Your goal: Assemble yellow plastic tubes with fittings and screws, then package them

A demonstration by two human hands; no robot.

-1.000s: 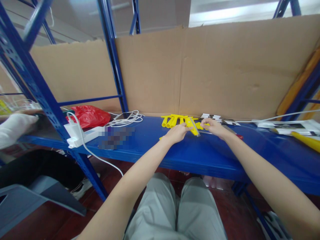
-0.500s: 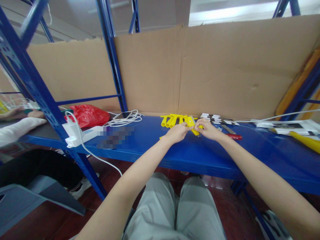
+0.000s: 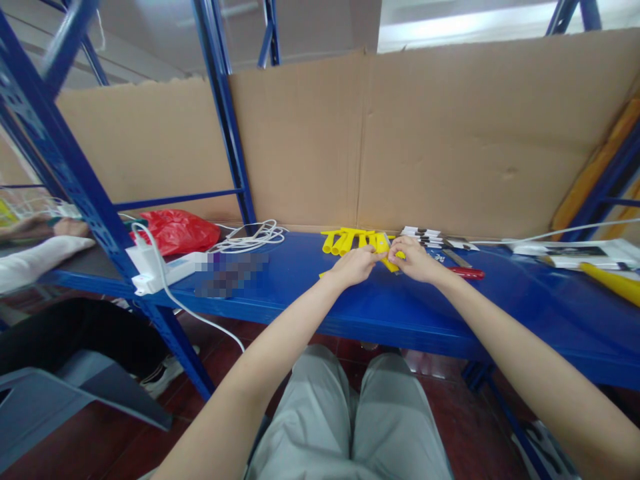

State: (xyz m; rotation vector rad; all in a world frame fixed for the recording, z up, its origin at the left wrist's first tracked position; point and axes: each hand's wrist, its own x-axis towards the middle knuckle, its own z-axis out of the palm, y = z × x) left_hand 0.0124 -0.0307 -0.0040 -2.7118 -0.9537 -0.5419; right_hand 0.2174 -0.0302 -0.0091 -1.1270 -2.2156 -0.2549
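Co-worker's sleeve (image 3: 45, 260): white, farthest left of the yellow piece (image 3: 389, 265).
Power strip (image 3: 183, 269): white, on the desk (image 3: 300, 303), well left of the yellow piece.
Red bag (image 3: 177, 232): crumpled, behind the strip, also well left of the yellow piece.
Cable coil (image 3: 257, 237): white, loosely looped, left of the yellow piece and farther back.
Yellow tubes (image 3: 346, 242): side by side on the desk, just left of the yellow piece.
Left hand (image 3: 353, 265): fingers nearly together, pinching the yellow piece at its left edge.
Yellow piece: between the two hands, slanting, its near end showing below the fingertips.
Right hand (image 3: 414, 260): fingers bent inward at the right edge of the yellow piece; whether they grip anything, I cannot tell.
Black-and-white packets (image 3: 421, 236): stacked, behind and right of the yellow piece.
Red handle (image 3: 467, 273): lying on the desk, right of the yellow piece, clear of the right hand's fingers.
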